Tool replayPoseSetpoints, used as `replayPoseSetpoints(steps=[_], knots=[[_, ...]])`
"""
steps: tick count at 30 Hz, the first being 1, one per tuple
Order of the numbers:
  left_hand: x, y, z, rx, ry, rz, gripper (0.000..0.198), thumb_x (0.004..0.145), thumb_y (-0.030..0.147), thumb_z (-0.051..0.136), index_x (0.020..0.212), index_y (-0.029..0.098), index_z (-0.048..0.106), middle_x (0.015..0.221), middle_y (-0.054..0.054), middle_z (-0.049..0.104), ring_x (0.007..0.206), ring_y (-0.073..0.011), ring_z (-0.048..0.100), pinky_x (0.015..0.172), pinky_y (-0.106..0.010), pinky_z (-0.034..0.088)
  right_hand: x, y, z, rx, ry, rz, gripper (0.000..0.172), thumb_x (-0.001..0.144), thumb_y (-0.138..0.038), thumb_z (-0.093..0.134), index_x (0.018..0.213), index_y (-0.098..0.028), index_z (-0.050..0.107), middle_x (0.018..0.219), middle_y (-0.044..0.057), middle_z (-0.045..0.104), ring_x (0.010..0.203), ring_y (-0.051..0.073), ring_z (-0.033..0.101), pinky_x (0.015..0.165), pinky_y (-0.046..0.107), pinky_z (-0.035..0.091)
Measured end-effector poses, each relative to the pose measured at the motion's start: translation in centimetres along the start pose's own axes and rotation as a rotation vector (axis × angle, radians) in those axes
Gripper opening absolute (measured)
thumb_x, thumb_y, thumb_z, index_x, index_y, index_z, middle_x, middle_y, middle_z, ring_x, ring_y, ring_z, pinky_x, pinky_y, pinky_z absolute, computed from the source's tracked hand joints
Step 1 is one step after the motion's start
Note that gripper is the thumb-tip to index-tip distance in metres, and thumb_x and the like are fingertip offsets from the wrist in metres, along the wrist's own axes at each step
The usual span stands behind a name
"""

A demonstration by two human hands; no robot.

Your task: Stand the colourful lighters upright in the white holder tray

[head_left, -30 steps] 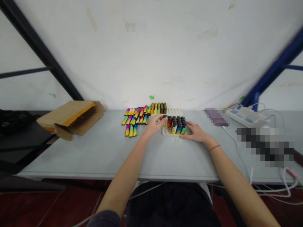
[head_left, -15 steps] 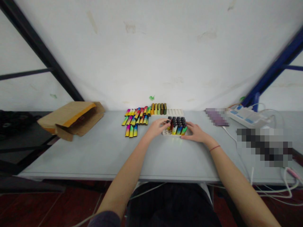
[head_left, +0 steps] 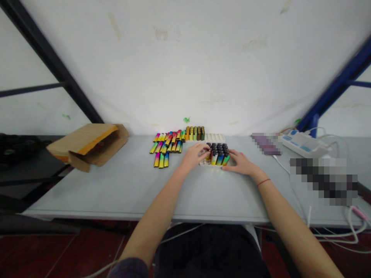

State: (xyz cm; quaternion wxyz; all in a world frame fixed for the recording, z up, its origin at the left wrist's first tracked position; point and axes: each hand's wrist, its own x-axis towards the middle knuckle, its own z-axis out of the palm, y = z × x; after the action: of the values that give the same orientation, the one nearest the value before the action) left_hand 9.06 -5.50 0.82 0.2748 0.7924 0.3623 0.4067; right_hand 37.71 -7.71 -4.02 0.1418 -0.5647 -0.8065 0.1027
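Observation:
Several lighters (head_left: 220,157) with black tops and rainbow-coloured bodies stand upright in rows in a white holed tray (head_left: 205,163). At the tray's left end, my left hand (head_left: 196,155) has its thumb and fingers closed on a lighter (head_left: 207,155), partly hidden by the fingers. My right hand (head_left: 241,163) grips the tray's right end, its thumb along the near edge and its fingers beside the lighters. Left of the tray lie several shiny rainbow-coloured lighter sleeves (head_left: 161,160), some of them piled up.
Behind the tray stand several gold and green cases (head_left: 195,133) beside another white holed tray (head_left: 215,137) against the wall. An opened brown paper bag (head_left: 87,144) lies at left. A phone (head_left: 266,144), a power strip (head_left: 303,143) and cables are at right on the grey table (head_left: 116,197).
My left hand has moved slightly right and the lighter in it now sits lower, close against the row in the tray. My right hand has stayed at the tray's right end.

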Motion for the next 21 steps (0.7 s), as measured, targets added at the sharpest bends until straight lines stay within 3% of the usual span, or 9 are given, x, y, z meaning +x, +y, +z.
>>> replayPoseSetpoints(steps=[3, 6, 8, 10, 11, 13, 15, 18, 21], knots=[[0.0, 0.5, -0.4, 0.013, 0.009, -0.014, 0.011, 0.090, 0.027, 0.072, 0.099, 0.025, 0.078, 0.111, -0.007, 0.074, 0.091, -0.0216, 0.067, 0.098, -0.034, 0.052, 0.0, 0.1, 0.0, 0.007, 0.004, -0.001, 0.092, 0.084, -0.077, 0.071, 0.157, -0.022, 0.058, 0.167, 0.020, 0.049, 0.154, 0.043, 0.046, 0.128, 0.063, 0.032], [0.1, 0.6, -2.0, -0.012, 0.128, -0.102, 0.010, 0.087, 0.028, 0.076, 0.096, 0.025, 0.078, 0.099, -0.006, 0.074, 0.082, -0.0205, 0.064, 0.089, -0.029, 0.052, 0.0, 0.1, 0.0, 0.012, -0.006, 0.017, 0.096, 0.084, -0.079, 0.070, 0.157, -0.019, 0.057, 0.168, 0.022, 0.047, 0.155, 0.043, 0.045, 0.129, 0.062, 0.031], [-0.1, 0.1, -4.2, 0.017, 0.265, -0.231, 0.001, 0.085, 0.024, 0.076, 0.084, 0.024, 0.075, 0.085, -0.005, 0.070, 0.080, -0.0215, 0.064, 0.080, -0.026, 0.050, -0.1, 0.0, 0.0, 0.015, -0.010, 0.027, 0.096, 0.084, -0.080, 0.070, 0.157, -0.019, 0.057, 0.168, 0.021, 0.047, 0.156, 0.043, 0.044, 0.130, 0.062, 0.030], [-0.6, -0.9, -6.9, 0.135, 0.380, -0.412, 0.015, 0.082, 0.020, 0.075, 0.070, 0.024, 0.067, 0.077, -0.006, 0.067, 0.084, -0.0242, 0.066, 0.074, -0.025, 0.049, -0.1, 0.0, 0.0, 0.021, -0.010, 0.028, 0.096, 0.084, -0.080, 0.070, 0.157, -0.020, 0.057, 0.169, 0.021, 0.047, 0.156, 0.043, 0.042, 0.130, 0.062, 0.029], [-0.9, -1.5, -8.4, 0.212, 0.378, -0.531, 0.020, 0.079, 0.020, 0.076, 0.064, 0.024, 0.063, 0.073, -0.006, 0.066, 0.085, -0.0259, 0.068, 0.072, -0.026, 0.048, -0.1, 0.0, 0.0, 0.025, -0.008, 0.026, 0.096, 0.084, -0.081, 0.070, 0.158, -0.021, 0.057, 0.169, 0.020, 0.047, 0.156, 0.043, 0.042, 0.130, 0.063, 0.029], [-1.7, -2.6, -11.0, 0.337, 0.198, -0.797, 0.026, 0.074, 0.020, 0.078, 0.057, 0.024, 0.059, 0.064, -0.005, 0.062, 0.085, -0.0293, 0.070, 0.074, -0.029, 0.050, -0.1, 0.1, 0.0, 0.034, -0.007, 0.020, 0.097, 0.084, -0.081, 0.069, 0.158, -0.021, 0.057, 0.168, 0.021, 0.047, 0.156, 0.044, 0.042, 0.130, 0.064, 0.029], [-2.4, -3.4, -12.8, 0.377, 0.090, -0.895, 0.024, 0.071, 0.023, 0.081, 0.057, 0.023, 0.061, 0.060, -0.006, 0.062, 0.083, -0.0331, 0.072, 0.076, -0.035, 0.053, -0.1, 0.1, 0.1, 0.039, -0.006, 0.014, 0.097, 0.083, -0.082, 0.069, 0.158, -0.021, 0.057, 0.168, 0.021, 0.047, 0.156, 0.044, 0.043, 0.129, 0.065, 0.029], [-3.0, -3.8, -13.8, 0.496, -0.078, -0.960, 0.020, 0.078, 0.037, 0.079, 0.070, 0.022, 0.069, 0.069, -0.008, 0.070, 0.088, -0.0353, 0.074, 0.077, -0.038, 0.057, -0.1, 0.2, 0.1, 0.038, 0.000, 0.022, 0.097, 0.083, -0.082, 0.070, 0.157, -0.020, 0.058, 0.169, 0.021, 0.047, 0.156, 0.044, 0.043, 0.130, 0.064, 0.029], [-3.0, -3.8, -13.5, 0.564, -0.136, -0.957, 0.021, 0.081, 0.042, 0.077, 0.079, 0.021, 0.074, 0.075, -0.008, 0.075, 0.090, -0.0337, 0.076, 0.076, -0.038, 0.058, -0.1, 0.2, 0.2, 0.033, 0.004, 0.032, 0.096, 0.083, -0.081, 0.070, 0.157, -0.022, 0.059, 0.169, 0.020, 0.047, 0.155, 0.045, 0.044, 0.130, 0.065, 0.027]])
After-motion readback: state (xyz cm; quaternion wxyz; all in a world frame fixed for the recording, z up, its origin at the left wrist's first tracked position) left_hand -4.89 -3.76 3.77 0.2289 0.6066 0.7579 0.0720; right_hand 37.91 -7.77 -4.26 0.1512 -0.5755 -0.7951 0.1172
